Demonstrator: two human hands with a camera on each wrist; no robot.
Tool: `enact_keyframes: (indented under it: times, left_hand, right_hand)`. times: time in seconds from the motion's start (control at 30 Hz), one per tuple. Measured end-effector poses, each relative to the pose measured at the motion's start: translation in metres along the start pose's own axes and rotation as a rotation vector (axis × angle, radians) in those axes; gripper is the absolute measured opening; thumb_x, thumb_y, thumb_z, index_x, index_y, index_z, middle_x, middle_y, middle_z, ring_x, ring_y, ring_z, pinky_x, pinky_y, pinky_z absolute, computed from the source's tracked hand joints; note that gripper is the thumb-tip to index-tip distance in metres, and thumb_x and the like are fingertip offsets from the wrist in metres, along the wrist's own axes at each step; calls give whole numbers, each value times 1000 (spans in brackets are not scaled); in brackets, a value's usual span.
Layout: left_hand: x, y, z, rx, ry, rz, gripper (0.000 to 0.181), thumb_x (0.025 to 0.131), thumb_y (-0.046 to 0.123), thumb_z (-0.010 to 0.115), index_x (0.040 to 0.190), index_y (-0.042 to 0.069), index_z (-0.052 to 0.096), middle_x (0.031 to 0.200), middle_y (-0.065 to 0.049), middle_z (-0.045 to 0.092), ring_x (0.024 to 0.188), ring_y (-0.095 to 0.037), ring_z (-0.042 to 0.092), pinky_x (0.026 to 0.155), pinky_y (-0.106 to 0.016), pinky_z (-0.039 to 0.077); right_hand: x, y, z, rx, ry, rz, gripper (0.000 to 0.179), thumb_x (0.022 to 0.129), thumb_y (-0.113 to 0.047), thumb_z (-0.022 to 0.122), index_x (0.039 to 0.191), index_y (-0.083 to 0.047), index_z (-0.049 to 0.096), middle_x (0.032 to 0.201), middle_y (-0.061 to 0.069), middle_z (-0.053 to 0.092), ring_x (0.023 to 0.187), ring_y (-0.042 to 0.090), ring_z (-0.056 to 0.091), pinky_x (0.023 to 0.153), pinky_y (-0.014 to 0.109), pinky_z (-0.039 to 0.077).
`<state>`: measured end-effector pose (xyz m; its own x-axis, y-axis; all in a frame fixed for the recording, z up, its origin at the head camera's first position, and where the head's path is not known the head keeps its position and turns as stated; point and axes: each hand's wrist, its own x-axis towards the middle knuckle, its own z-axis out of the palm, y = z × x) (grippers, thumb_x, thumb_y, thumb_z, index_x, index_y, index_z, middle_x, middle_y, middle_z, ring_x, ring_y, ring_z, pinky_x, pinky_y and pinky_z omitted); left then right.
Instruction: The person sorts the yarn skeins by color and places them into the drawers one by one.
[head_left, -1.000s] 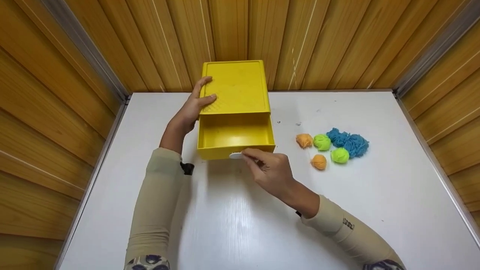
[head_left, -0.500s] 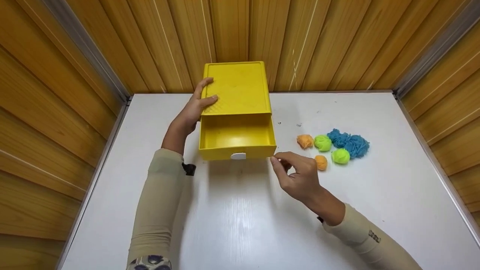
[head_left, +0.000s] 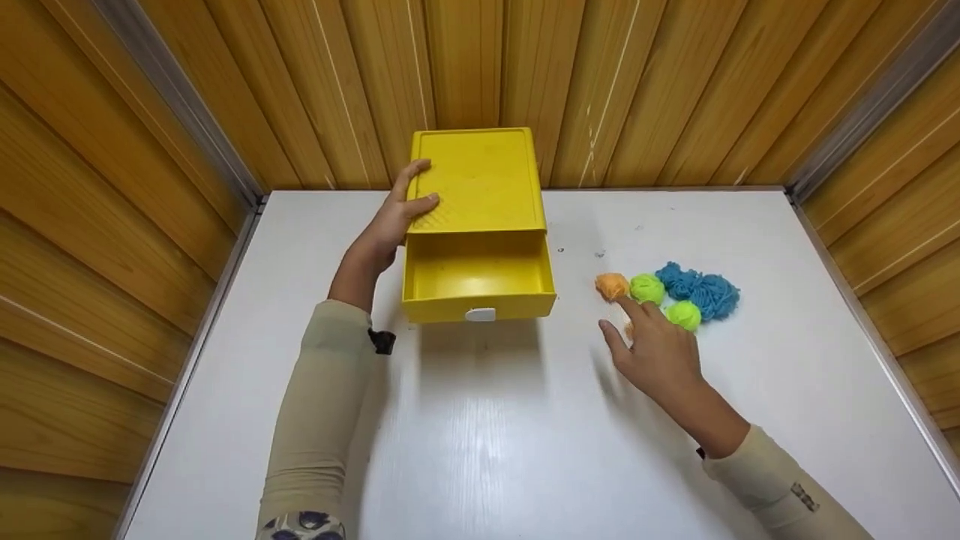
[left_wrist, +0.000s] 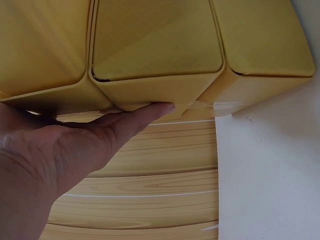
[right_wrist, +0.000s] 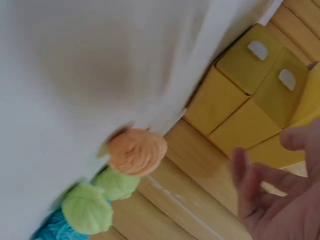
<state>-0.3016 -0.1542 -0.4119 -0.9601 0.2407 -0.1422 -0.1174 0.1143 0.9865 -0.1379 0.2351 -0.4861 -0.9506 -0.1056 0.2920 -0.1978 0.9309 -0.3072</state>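
Judging the cabinet [head_left: 480, 180] liable to tip or skid toward the near edge of the surface [head_left: 480, 450], given the drawer [head_left: 441, 310] drawn well out; most likely through slackness in the left hand [head_left: 390, 225] or a knock against the handle [head_left: 481, 315]. Suspecting also a stray ball, set rolling toward the right edge by a careless fingertip, and possible snagging of a loop of the yarn [head_left: 711, 295]. Placing the cabinet at the far edge, slightly left of its middle, with the drawer facing the near edge. Locating the rear orange ball [head_left: 611, 285], rear green ball [head_left: 647, 288], front green ball [head_left: 683, 316] and yarn close together between the cabinet and the right edge; unable to confirm contact among them. Finding the left hand spread along the cabinet's left side, with thumb and one finger laid over the top, bracing rather than enclosing. Finding the right hand loosely parted, thumb well apart from forefinger, holding nothing visible, above the mostly hidden front orange ball [head_left: 628, 330]. Unable to tell from the head view about touch between forefinger and rear orange ball; noting, in the right wrist view, a plain gap between fingers and balls.
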Motion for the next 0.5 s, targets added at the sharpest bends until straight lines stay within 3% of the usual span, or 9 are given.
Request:
enact_keyframes:
  times: [0.1,0.23,0.37,0.5]
  left_hand:
    - [0,0,0,2,1,-1,65,106,35,58,161,45,27,179,-6,8,138,-30,50,118,-48,41]
    - [0,0,0,4,-3,4,64,106,35,58,161,46,27,180,-5,6,144,-30,46,123,-51,38]
    - [0,0,-1,11,-1,0,65,106,35,58,161,46,27,180,-5,5,144,-29,45,125,-51,36]
    - [0,1,0,12,2,4,65,105,34,58,161,46,28,180,-5,6,145,-30,44,125,-51,35]
  right_hand:
    - [1,11,0,-63,-147,100,64,102,-44,67,145,3,56,118,31,67,63,35,61,56,48,51]
    - [6,23,6,-106,-257,141,75,102,-44,67,151,9,46,127,39,61,71,42,65,61,55,55]
    - [14,31,19,-82,-324,148,82,101,-40,71,158,8,36,135,44,55,75,42,66,68,57,58]
    - [23,35,29,-24,-342,157,84,101,-36,73,162,3,31,135,45,53,72,41,66,67,57,58]
